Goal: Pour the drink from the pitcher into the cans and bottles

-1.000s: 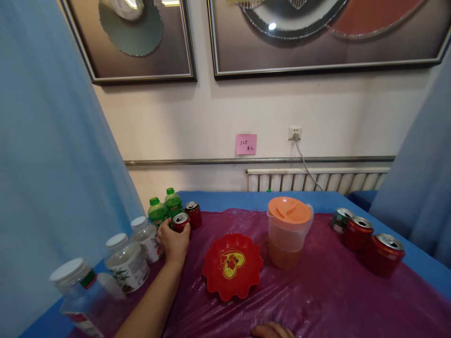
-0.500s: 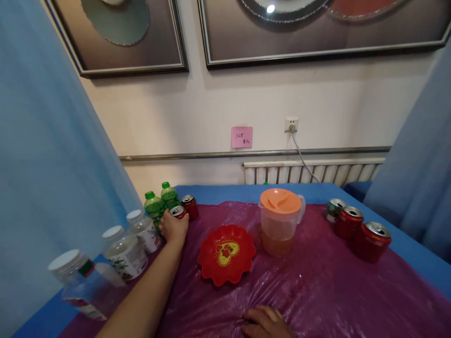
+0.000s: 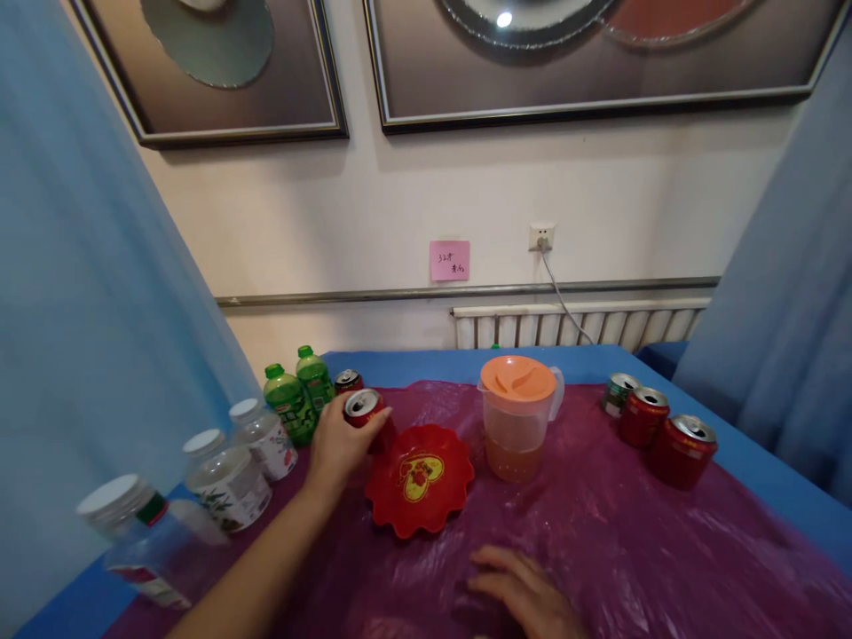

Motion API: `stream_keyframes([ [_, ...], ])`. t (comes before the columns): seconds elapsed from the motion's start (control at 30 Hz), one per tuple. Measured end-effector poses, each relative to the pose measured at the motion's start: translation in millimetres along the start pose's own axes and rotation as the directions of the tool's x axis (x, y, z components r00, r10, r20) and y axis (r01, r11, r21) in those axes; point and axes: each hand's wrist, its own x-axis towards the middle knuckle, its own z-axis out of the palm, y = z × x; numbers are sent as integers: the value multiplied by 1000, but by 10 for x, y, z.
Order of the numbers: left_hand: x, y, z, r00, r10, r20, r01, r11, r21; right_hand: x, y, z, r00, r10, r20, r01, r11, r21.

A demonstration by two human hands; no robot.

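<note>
My left hand [image 3: 339,448] is wrapped round a red soda can [image 3: 374,419] with an opened top, held upright beside the left rim of a red scalloped plate [image 3: 453,488]. Its fingers are partly hidden behind the can. A second red can [image 3: 348,382] stands just behind it. At the front, my right hand [image 3: 523,590] is over the purple plastic sheet [image 3: 599,550], fingers apart and holding nothing. Right of the plate stands a clear pitcher [image 3: 516,435] with an orange lid and some amber liquid in it.
Two green bottles [image 3: 291,404] and several clear jars with white lids [image 3: 230,479] line the left side. On the right, two red cans [image 3: 682,453] and a green can [image 3: 619,395] stand in a row. Blue curtains [image 3: 99,266] hang at both sides.
My left hand has brought the red can to the right and nearer, from beside the green bottles to the plate's edge. My right hand has lifted slightly and spread its fingers.
</note>
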Motion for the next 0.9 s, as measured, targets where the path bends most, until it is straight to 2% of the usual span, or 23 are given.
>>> stream_keyframes([
  [0.07,-201,182,5,993,84,87,-81,996,-37,280,-158,-195,991,112,-67,-112,994,11],
  [0.13,-395,373,33,976,122,181,-109,991,-80,609,-253,-266,968,215,-132,-217,976,5],
  [0.23,-621,630,88,950,145,276,-116,986,-120,1068,-229,-169,916,342,-211,-347,938,12],
  [0.33,-728,766,115,939,149,309,-101,981,-165,1334,-85,-6,865,425,-268,-419,904,83],
  [0.4,-730,750,102,923,172,344,-87,965,-248,1382,6,55,847,462,-264,-426,886,185],
  [0.47,-682,651,69,880,225,418,-56,924,-379,1360,64,62,841,495,-220,-414,849,327],
  [0.53,-603,504,33,794,311,522,21,845,-535,1317,91,24,859,494,-137,-373,786,493],
  [0.6,-519,358,8,682,403,611,133,753,-645,1289,96,-38,908,417,-38,-296,703,647],
  [0.67,-458,254,1,583,468,665,224,694,-685,1292,94,-104,955,293,43,-229,639,734],
  [0.73,-432,208,9,512,509,692,270,669,-693,1312,89,-152,976,203,82,-194,624,757],
  [0.8,-433,209,26,486,534,691,281,653,-703,1317,77,-175,980,171,106,-193,646,739],
  [0.9,-426,233,67,531,524,666,262,646,-717,1226,17,-196,974,220,56,-207,757,620],
])
